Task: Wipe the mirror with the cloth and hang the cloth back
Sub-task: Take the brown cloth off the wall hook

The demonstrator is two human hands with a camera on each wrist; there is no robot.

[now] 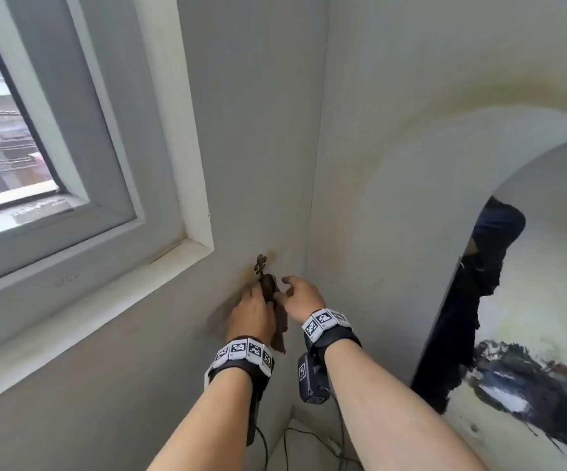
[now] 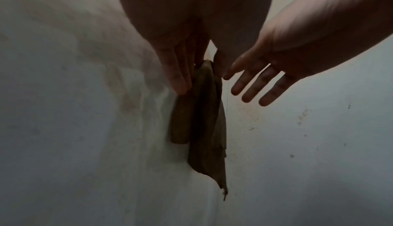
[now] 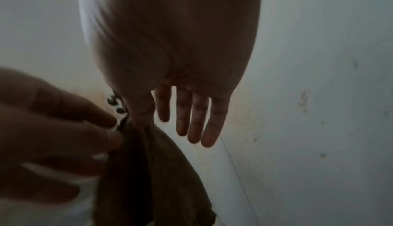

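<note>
A brown cloth (image 1: 279, 331) hangs against the wall just below a small ornate metal hook (image 1: 260, 264) near the room corner. My left hand (image 1: 251, 314) lies over the cloth and pinches its top between fingers and thumb (image 2: 180, 75). My right hand (image 1: 301, 297) is beside it with spread, straight fingers (image 3: 191, 122); only its thumb touches the top of the cloth (image 3: 149, 179) by the hook (image 3: 116, 103). The cloth (image 2: 206, 120) droops in folds down the wall. The arched mirror (image 1: 547, 300) leans at the right.
A window (image 1: 20, 130) with a wide white frame and sill (image 1: 88, 311) fills the left wall. The corner seam runs down right of the hook. Cables (image 1: 309, 440) lie on the floor below my forearms. The mirror reflects a dark-clothed person.
</note>
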